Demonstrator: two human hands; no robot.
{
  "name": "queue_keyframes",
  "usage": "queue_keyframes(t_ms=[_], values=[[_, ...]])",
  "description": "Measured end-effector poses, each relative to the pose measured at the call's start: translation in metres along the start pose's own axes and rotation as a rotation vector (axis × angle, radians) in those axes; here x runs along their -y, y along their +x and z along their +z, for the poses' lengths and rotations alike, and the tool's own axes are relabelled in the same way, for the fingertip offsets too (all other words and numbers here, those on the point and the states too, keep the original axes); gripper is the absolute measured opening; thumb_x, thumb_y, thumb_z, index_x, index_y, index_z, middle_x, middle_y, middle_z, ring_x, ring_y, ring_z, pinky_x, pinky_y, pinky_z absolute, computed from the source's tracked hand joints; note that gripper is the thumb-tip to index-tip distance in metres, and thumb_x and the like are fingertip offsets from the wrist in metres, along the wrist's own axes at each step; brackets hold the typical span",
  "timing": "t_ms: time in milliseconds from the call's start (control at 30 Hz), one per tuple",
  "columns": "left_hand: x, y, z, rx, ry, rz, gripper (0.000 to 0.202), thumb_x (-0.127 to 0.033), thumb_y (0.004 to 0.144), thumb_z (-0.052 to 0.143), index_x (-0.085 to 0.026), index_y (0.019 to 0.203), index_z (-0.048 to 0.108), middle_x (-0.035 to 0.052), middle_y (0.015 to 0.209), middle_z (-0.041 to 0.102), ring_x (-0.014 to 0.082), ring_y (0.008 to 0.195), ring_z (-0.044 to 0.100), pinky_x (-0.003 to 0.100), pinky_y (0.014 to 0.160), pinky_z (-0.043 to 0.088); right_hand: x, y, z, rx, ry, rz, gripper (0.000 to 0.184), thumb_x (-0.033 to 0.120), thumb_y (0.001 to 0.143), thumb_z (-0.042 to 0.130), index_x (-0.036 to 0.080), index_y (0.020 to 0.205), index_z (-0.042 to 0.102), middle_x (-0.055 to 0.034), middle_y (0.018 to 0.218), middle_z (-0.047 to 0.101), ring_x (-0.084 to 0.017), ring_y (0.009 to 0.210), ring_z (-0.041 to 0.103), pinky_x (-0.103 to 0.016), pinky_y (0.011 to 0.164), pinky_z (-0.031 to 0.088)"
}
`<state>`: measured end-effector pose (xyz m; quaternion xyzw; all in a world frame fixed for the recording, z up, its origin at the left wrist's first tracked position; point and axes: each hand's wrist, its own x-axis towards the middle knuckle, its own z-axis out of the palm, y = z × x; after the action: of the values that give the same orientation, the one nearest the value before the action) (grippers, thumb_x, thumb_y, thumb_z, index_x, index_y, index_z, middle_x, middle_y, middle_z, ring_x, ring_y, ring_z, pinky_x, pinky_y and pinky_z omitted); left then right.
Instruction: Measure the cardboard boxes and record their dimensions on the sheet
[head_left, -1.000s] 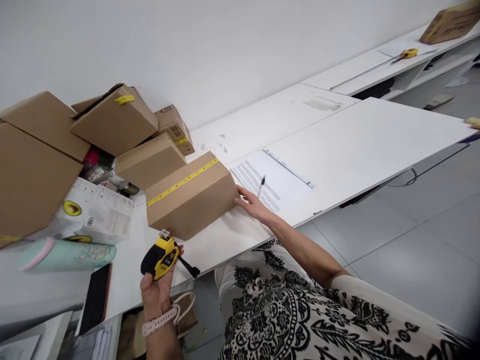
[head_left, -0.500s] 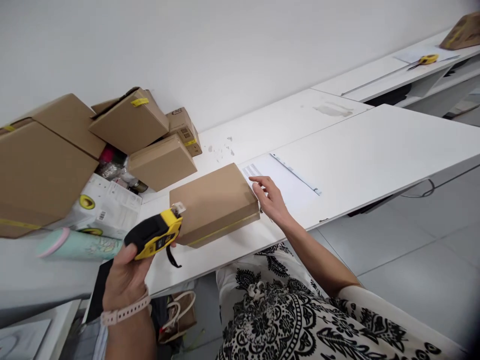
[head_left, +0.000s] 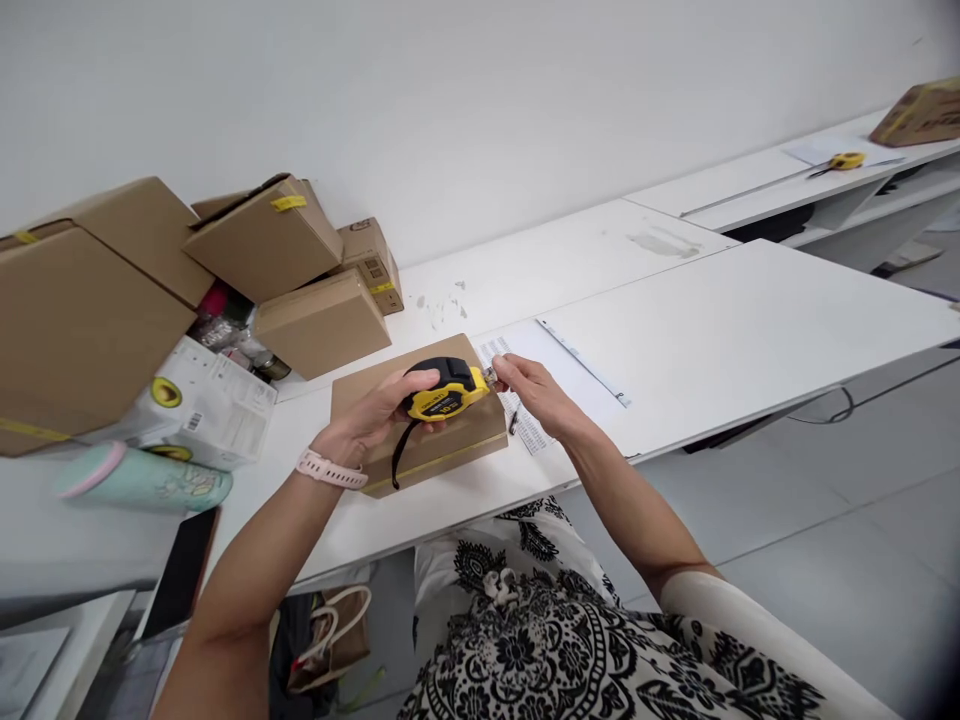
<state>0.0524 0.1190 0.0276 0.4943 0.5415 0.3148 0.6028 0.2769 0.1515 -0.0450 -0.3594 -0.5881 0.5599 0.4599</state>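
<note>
My left hand (head_left: 382, 408) is closed round a yellow and black tape measure (head_left: 448, 388), with its black wrist strap hanging down. At the tape's mouth, the fingertips of my right hand (head_left: 531, 388) pinch the metal end hook. Both hands are over a closed cardboard box (head_left: 360, 385) on the white table, which the tape measure partly hides. Printed paper sheets (head_left: 574, 375) lie to the right of the box, and a dark pen (head_left: 514, 420) rests on them near the box's corner.
Several cardboard boxes (head_left: 262, 240) are stacked at the left. Near them are an avocado-printed carton (head_left: 217, 400), a mint-green bottle (head_left: 150, 475) and a black phone-like slab (head_left: 184, 570). Another tape measure (head_left: 847, 161) and a box (head_left: 919, 115) sit on the far right surface.
My left hand has carried the tape measure right, from beside the box to above it. My right hand now pinches the tape's end hook, where before it was apart from it.
</note>
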Motion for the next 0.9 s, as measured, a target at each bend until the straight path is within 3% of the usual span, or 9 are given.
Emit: queue_keyframes(t_ms=[100,167,300,400,500,600,700,800,900], values=[[-0.001,-0.009,-0.006,0.015,0.005,0.027,0.051,-0.055,0.077,0.077,-0.019,0.114,0.077,0.0128,0.108,0.080,0.0258,0.087,0.074,0.028,0.062,0.058,0.000,0.008,0.002,0.099,0.063,0.034,0.049,0.061,0.084,0.067,0.023,0.064,0.043,0.0030,0.067,0.040,-0.015,0.069,0.039,-0.031,0.070,0.035],[0.000,-0.017,-0.022,-0.012,0.044,0.054,0.052,-0.053,0.077,0.078,-0.019,0.116,0.077,0.0122,0.113,0.079,0.0282,0.095,0.073,0.029,0.067,0.060,-0.003,0.017,-0.003,0.121,0.091,0.014,0.045,0.058,0.081,0.067,0.024,0.063,0.045,0.0025,0.068,0.040,-0.015,0.069,0.039,-0.032,0.071,0.037],[0.009,-0.038,-0.085,-0.163,0.204,0.057,0.056,-0.053,0.072,0.083,-0.017,0.115,0.079,0.0086,0.112,0.081,0.0270,0.095,0.073,0.028,0.073,0.060,-0.018,0.038,-0.023,0.053,0.099,-0.044,0.041,0.056,0.080,0.066,0.024,0.062,0.048,0.0013,0.068,0.044,-0.016,0.069,0.041,-0.033,0.073,0.040],[0.019,-0.059,-0.138,-0.296,0.289,-0.025,0.054,-0.056,0.071,0.082,-0.015,0.105,0.080,0.0064,0.094,0.082,0.0227,0.077,0.073,0.023,0.057,0.055,-0.036,0.049,-0.032,0.067,0.045,-0.032,0.044,0.058,0.081,0.065,0.024,0.061,0.046,0.0014,0.066,0.044,-0.016,0.068,0.041,-0.034,0.072,0.041],[0.030,-0.078,-0.174,-0.409,0.294,-0.072,0.049,-0.057,0.070,0.083,-0.014,0.093,0.080,0.0051,0.083,0.082,0.0200,0.066,0.072,0.022,0.053,0.054,-0.052,0.055,-0.029,0.108,-0.050,-0.012,0.046,0.063,0.083,0.061,0.024,0.062,0.047,0.0014,0.065,0.045,-0.016,0.068,0.041,-0.033,0.072,0.041],[0.042,-0.089,-0.191,-0.420,0.268,-0.074,0.043,-0.055,0.073,0.081,-0.015,0.090,0.080,0.0034,0.081,0.082,0.0196,0.064,0.072,0.021,0.051,0.054,-0.059,0.059,-0.022,0.126,-0.099,-0.008,0.046,0.064,0.083,0.060,0.024,0.064,0.049,0.0019,0.067,0.046,-0.016,0.069,0.042,-0.033,0.073,0.041],[0.053,-0.091,-0.197,-0.351,0.278,-0.081,0.044,-0.057,0.076,0.078,-0.016,0.090,0.081,0.0036,0.084,0.082,0.0194,0.065,0.073,0.020,0.051,0.053,-0.060,0.062,-0.018,0.136,-0.098,0.000,0.045,0.062,0.083,0.062,0.023,0.065,0.047,0.0031,0.068,0.045,-0.015,0.070,0.043,-0.032,0.074,0.041],[0.060,-0.090,-0.201,-0.361,0.262,-0.102,0.046,-0.056,0.074,0.080,-0.015,0.094,0.081,0.0050,0.087,0.083,0.0206,0.069,0.074,0.021,0.055,0.056,-0.062,0.063,-0.016,0.134,-0.125,0.013,0.045,0.060,0.086,0.061,0.023,0.066,0.046,0.0036,0.069,0.046,-0.015,0.072,0.045,-0.032,0.075,0.042],[0.061,-0.088,-0.204,-0.397,0.233,-0.098,0.046,-0.055,0.071,0.083,-0.015,0.094,0.081,0.0047,0.088,0.083,0.0215,0.071,0.074,0.023,0.057,0.058,-0.063,0.061,-0.018,0.066,-0.186,-0.011,0.037,0.058,0.085,0.066,0.022,0.078,0.057,0.0012,0.080,0.059,-0.016,0.078,0.053,-0.033,0.078,0.045]])
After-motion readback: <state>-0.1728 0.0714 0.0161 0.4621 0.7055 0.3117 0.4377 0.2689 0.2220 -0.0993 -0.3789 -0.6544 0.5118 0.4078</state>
